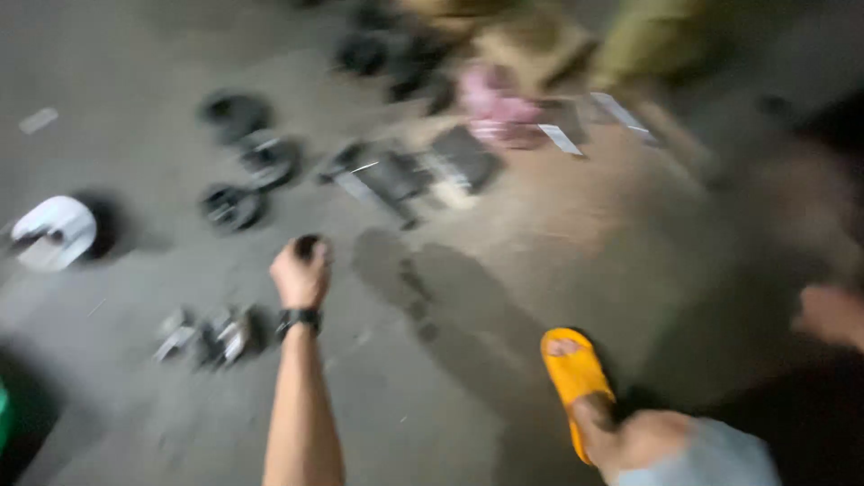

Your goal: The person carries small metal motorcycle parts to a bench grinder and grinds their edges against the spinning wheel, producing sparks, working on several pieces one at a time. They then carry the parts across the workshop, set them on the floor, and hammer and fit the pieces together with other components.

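Small dark object (308, 245): rounded, black, kind not readable through motion blur. Held at the top of the left hand (301, 273), above the grey concrete floor (126, 432).

Left hand: grip curled closed around the small dark object, fingers wrapped over it. Arm reaches forward from the lower edge of the view. Black wristband (298, 318) on the wrist.

Right hand (830, 313): at the far right edge, blurred; whether its grip is closed or loose cannot be told.

Metal parts (209, 334): small cluster of silvery and dark pieces on the floor, just left of the wristband.

Round black parts (245, 162): three disc-like pieces on the floor, up and left of the left hand, near one another.

Flat dark pieces (416, 171): several panel-like items with pale strips, on the floor beyond the left hand.

White round piece (55, 232): on the floor at the far left, well apart from the hand, a dark shape beside it.

Pink item (493, 106): soft-looking, blurred, at the top centre next to further dark round parts.

Orange sandal (576, 378): on a foot, lower right, sole on the floor.

Olive cloth (655, 36): at the top edge, blurred; what it belongs to cannot be told.
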